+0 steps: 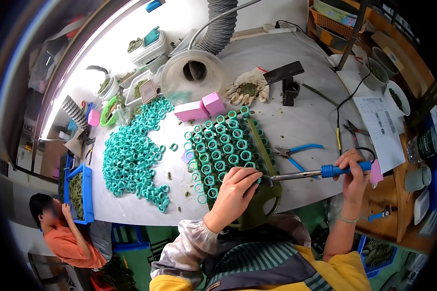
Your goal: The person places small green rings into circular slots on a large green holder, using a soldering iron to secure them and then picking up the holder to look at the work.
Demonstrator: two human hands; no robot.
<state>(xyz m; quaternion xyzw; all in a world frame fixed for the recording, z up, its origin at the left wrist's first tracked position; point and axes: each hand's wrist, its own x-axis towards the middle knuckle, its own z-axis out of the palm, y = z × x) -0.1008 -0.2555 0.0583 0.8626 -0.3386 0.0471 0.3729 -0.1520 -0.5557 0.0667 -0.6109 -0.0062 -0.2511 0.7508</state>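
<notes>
My right hand (353, 175) is closed around the blue handle of a soldering iron (298, 175), whose metal shaft points left. At its tip my left hand (234, 195) is bent, fingertips together; what they hold, if anything, is hidden. That hand lies over the near edge of a block of teal rings (221, 148) set upright in rows. Dark green material shows between the rings. An olive-green strip (261, 145) runs along the block's right side to a broad olive-green piece (257, 212) with a curved rim, below my left hand.
Loose teal rings (131, 160) form a large heap at left. Pink blocks (192, 111) and a clear funnel (192, 72) stand behind. Blue-handled pliers (296, 153), a dirty glove (250, 87) and a phone stand (289, 87) lie farther right. Another person (68, 233) sits at lower left.
</notes>
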